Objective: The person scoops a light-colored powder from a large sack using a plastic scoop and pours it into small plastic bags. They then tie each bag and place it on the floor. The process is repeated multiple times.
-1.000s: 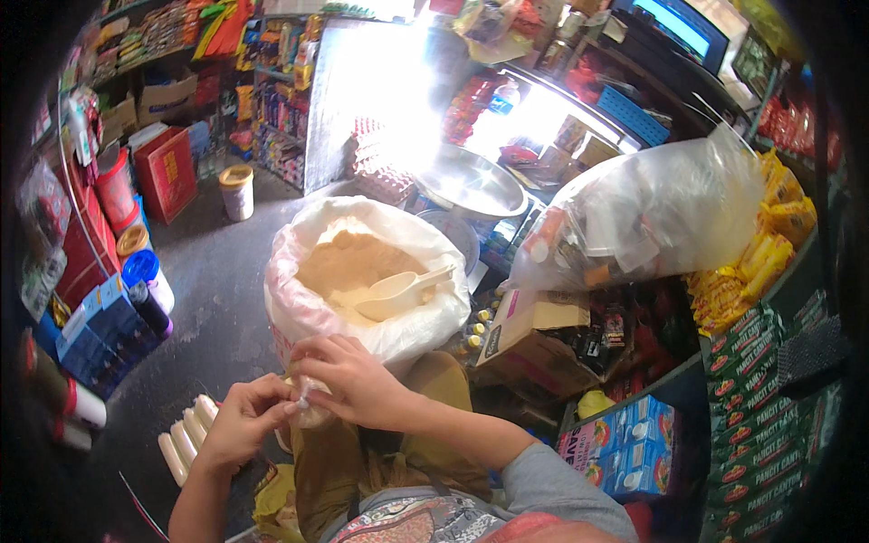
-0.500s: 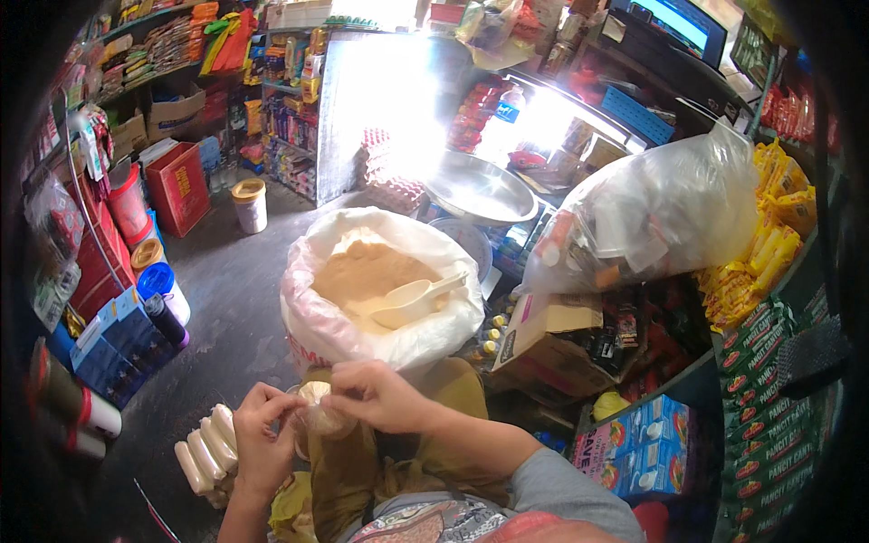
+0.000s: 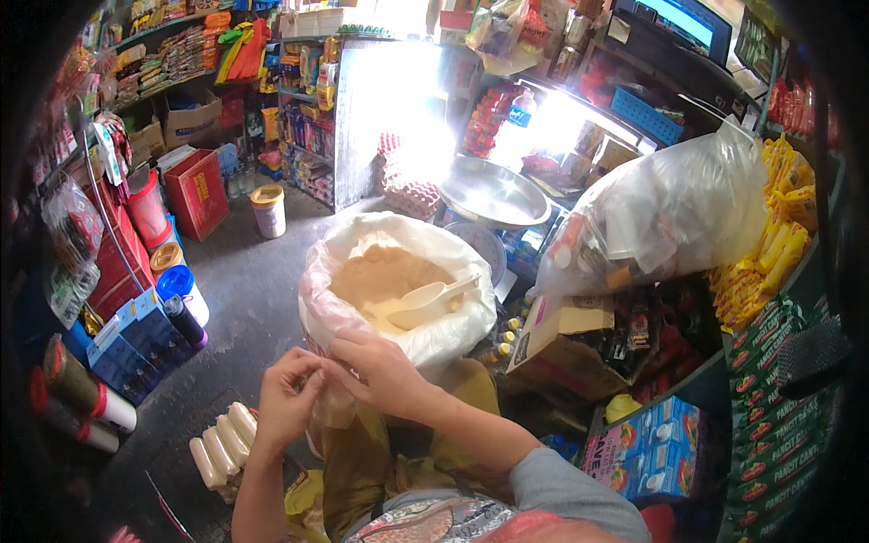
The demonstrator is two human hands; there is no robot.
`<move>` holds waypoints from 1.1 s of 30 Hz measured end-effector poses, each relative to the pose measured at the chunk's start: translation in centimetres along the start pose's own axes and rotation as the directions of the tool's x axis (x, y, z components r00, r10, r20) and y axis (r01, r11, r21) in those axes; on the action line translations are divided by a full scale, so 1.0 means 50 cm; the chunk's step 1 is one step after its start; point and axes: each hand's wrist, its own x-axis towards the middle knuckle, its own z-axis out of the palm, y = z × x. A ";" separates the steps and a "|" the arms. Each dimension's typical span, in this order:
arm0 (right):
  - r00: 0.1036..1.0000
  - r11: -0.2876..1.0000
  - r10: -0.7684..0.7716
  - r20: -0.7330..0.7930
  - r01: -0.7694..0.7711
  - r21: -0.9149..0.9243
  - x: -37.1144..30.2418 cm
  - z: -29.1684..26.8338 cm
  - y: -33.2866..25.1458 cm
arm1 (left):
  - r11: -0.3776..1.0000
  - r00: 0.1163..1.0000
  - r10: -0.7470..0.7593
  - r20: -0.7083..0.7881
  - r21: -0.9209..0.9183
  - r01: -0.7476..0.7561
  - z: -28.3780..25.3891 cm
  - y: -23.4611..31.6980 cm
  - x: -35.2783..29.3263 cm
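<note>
- head view: both my hands meet low in the middle, just in front of the big white sack [image 3: 398, 271].
- my left hand [image 3: 285, 403] has fingers curled, tips pinched on the top of a small clear plastic bag [image 3: 333, 407] that hangs between my hands.
- my right hand [image 3: 380, 371] also has fingers bent and closed on the same bag neck, touching my left fingertips.
- i cannot tell what is in the small bag; my hands hide most of it.
- sack stands open on the floor, filled with tan powder [image 3: 376, 276]; a pale plastic scoop [image 3: 430, 303] lies tilted on the powder, at its right side.
- metal scale pan [image 3: 493, 192] sits beyond the sack, to the right.
- large clear bag [image 3: 665, 213] of plastic goods lies on the counter at right.
- row of white rolls [image 3: 222, 448] lies on the floor beside my left forearm.
- blue carton [image 3: 140, 348] stands farther left.
</note>
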 end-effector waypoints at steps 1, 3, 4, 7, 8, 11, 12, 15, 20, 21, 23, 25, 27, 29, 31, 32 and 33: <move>0.999 0.999 0.041 -0.033 -0.041 0.017 -0.004 0.005 0.008 | 1.000 1.000 -0.009 0.017 0.025 0.008 -0.001 -0.015 -0.004; 0.994 0.993 0.102 -0.023 -0.101 0.062 -0.020 0.021 0.033 | 0.999 0.999 -0.007 0.035 0.050 0.005 -0.006 -0.035 -0.005; 0.991 0.988 0.131 -0.016 -0.129 0.085 -0.019 0.024 0.041 | 0.998 1.000 0.000 0.029 0.059 -0.002 -0.007 -0.034 -0.008; 0.967 0.941 0.233 0.106 -0.251 0.225 -0.002 0.010 0.043 | 1.000 0.999 -0.006 -0.032 0.012 0.006 0.006 -0.034 -0.024; 0.956 0.925 0.280 0.088 -0.293 0.240 0.019 -0.006 0.049 | 1.000 0.998 -0.007 -0.067 -0.007 0.007 0.008 -0.041 -0.030; 0.956 0.900 0.280 -0.085 -0.231 0.371 0.180 -0.122 0.043 | 0.995 0.984 -0.066 -0.167 -0.086 0.052 0.007 -0.047 -0.060; 0.960 0.906 0.264 -0.095 -0.213 0.366 0.239 -0.171 0.042 | 0.993 0.981 -0.088 -0.172 -0.097 0.072 0.003 -0.046 -0.064; 0.972 0.957 0.225 -0.063 -0.208 0.203 0.408 -0.330 0.027 | 0.984 0.979 -0.127 -0.158 -0.146 0.104 0.003 -0.054 -0.064; 0.963 0.943 0.258 0.079 -0.269 0.195 0.425 -0.332 0.039 | 0.957 0.978 -0.109 -0.178 -0.285 0.054 0.007 -0.050 -0.066; 0.963 0.946 0.243 0.121 -0.263 0.192 0.404 -0.298 0.045 | 0.941 0.973 -0.111 -0.201 -0.335 0.038 0.005 -0.048 -0.068; 0.954 0.982 0.113 0.278 -0.150 0.116 0.303 -0.205 0.029 | 0.947 0.966 -0.063 -0.249 -0.321 -0.021 -0.001 -0.037 -0.065; 0.892 0.985 0.140 0.431 -0.082 -0.149 0.182 -0.137 0.001 | 0.980 0.964 0.032 -0.263 -0.180 -0.082 -0.004 -0.029 -0.051; 0.871 0.970 0.068 0.486 -0.172 0.173 0.071 -0.076 0.045 | 0.985 0.964 0.163 -0.210 0.093 -0.146 0.009 -0.028 -0.028; 0.906 0.993 0.076 0.415 -0.105 0.048 0.011 -0.031 0.056 | 0.971 0.965 0.176 -0.197 0.196 -0.137 0.025 -0.031 -0.033; 0.943 0.969 0.072 0.324 -0.143 0.200 -0.017 -0.015 0.049 | 0.932 0.956 0.213 -0.201 0.336 -0.137 0.026 -0.025 -0.048; 0.958 0.947 0.079 0.275 -0.159 0.281 -0.027 -0.008 0.046 | 0.905 0.948 0.246 -0.203 0.398 -0.149 0.027 -0.019 -0.055; 0.967 0.945 0.091 0.239 -0.159 0.284 -0.033 -0.004 0.037 | 0.875 0.939 0.279 -0.201 0.457 -0.162 0.029 -0.011 -0.061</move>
